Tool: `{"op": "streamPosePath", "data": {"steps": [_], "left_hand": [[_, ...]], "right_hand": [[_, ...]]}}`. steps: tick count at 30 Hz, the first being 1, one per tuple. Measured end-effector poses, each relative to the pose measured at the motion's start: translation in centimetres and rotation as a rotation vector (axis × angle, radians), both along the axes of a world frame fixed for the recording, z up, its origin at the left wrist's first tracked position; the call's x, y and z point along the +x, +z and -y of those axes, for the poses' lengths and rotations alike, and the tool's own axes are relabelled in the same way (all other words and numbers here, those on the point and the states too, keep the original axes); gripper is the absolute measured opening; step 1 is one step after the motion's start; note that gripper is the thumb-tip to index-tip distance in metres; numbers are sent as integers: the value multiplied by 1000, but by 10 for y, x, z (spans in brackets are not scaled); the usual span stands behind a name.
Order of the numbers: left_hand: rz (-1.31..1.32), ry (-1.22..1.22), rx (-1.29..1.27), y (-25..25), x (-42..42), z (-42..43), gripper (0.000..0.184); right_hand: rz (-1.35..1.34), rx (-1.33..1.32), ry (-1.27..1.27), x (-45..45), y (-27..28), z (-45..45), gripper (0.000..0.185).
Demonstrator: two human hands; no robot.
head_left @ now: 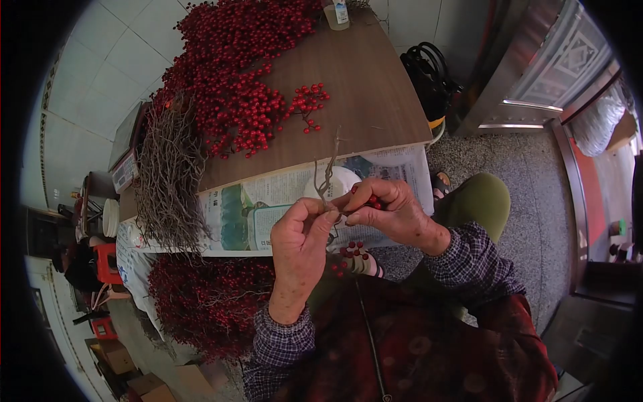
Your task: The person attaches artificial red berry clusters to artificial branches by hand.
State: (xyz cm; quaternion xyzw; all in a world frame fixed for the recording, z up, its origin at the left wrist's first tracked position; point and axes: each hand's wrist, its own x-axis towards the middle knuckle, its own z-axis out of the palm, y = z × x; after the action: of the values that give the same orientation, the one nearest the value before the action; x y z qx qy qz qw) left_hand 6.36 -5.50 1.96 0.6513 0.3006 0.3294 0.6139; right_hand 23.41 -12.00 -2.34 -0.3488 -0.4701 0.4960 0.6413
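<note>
My left hand (300,244) is closed in a pinch on a bare, forked brown twig (326,175) that points up and away from me. Close beside it, my right hand (398,218) pinches a small sprig of red berries (375,201) against the twig's lower end. The exact point where they meet is hidden by my fingertips. Below my hands hangs another cluster of red berries (353,251); whether it joins the twig I cannot tell. A white round object (340,179) lies behind the fingers, partly covered.
A large heap of red berry sprigs (234,60) covers the brown tabletop's (365,80) left side, with a loose sprig (309,100) beside it. A bundle of bare twigs (171,167) hangs over the edge. Newspaper (258,214) lines the front ledge. More berry branches (207,301) lie below.
</note>
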Motion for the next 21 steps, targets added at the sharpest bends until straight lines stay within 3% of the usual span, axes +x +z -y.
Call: {"op": "streamPosePath", "data": {"steps": [19, 21], "left_hand": [[-22, -4, 58, -2, -6, -3, 5], [-74, -28, 3, 4, -12, -6, 5]], "right_hand": [[69, 27, -61, -8, -4, -1, 7], [122, 65, -1, -4, -1, -3, 16]]}}
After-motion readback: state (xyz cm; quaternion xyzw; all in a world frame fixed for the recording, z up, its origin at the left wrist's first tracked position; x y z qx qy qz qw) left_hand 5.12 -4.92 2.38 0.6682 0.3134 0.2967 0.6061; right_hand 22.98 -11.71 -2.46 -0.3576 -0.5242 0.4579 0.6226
